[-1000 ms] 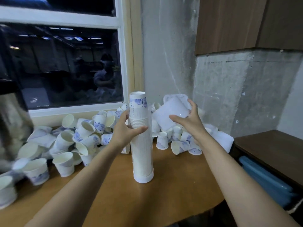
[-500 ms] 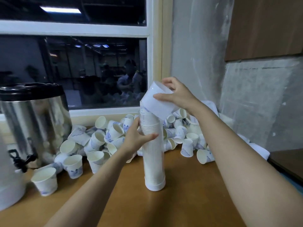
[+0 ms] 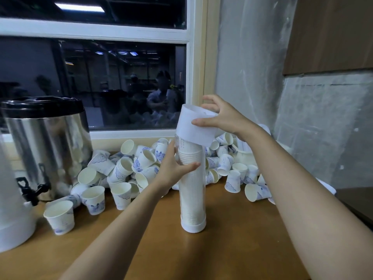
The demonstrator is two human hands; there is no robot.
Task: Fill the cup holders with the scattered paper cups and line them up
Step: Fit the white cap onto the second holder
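Cup holder: a clear upright tube (image 3: 193, 195) with a white base, standing on the wooden table (image 3: 222, 245).
Contents: stacked cups (image 3: 190, 156) fill the cup holder from its base almost to its top end.
Left hand: the left hand (image 3: 173, 171) grips the upper part of the cup holder from its left side. The thumb crosses the front and the fingers curl round the back, closed firmly on the tube.
Right hand: the right hand (image 3: 224, 118) holds a white cap (image 3: 194, 127) above the cup holder. The thumb is on the near face and the fingers arch over the far side and top.
Cap: tilted, with its lower edge overlapping the cup holder's top end. Whether it is seated cannot be told.
Loose stock: paper cups (image 3: 141, 158) with blue print lie heaped behind the cup holder and to both sides of it. Some are upright, many are on their sides, and a few are nested.
Urn: a steel urn (image 3: 48, 142) with a black lid and tap stands well left of the cup holder, beyond the heap.
White container: a large white container (image 3: 12, 209) stands at the far left, further from the cup holder than the urn.
Window: a dark window (image 3: 96, 77) is behind the cup holder, above the heap.
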